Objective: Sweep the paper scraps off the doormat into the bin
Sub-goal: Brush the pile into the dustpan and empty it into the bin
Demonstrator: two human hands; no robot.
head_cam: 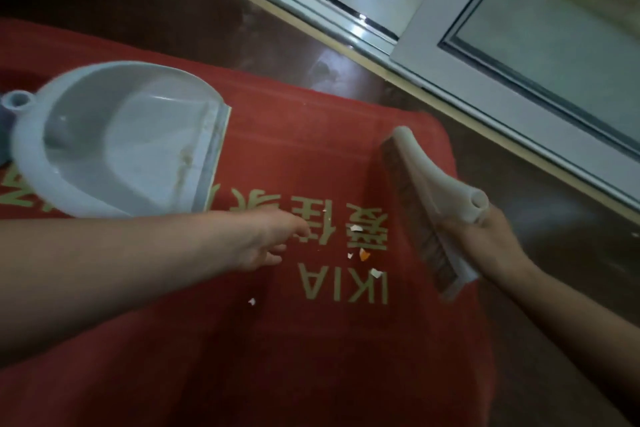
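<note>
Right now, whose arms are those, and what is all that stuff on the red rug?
Those are a person's own two arms. The one picture comes from a camera worn on their head, looking down, so you see what they see. The red thing is a doormat with gold letters. A few small paper scraps lie on it. A pale dustpan is on its left part. The right hand grips a brush, with its bristles turned toward the scraps. The left hand holds nothing, and its fingers stretch out close to the scraps.
</note>
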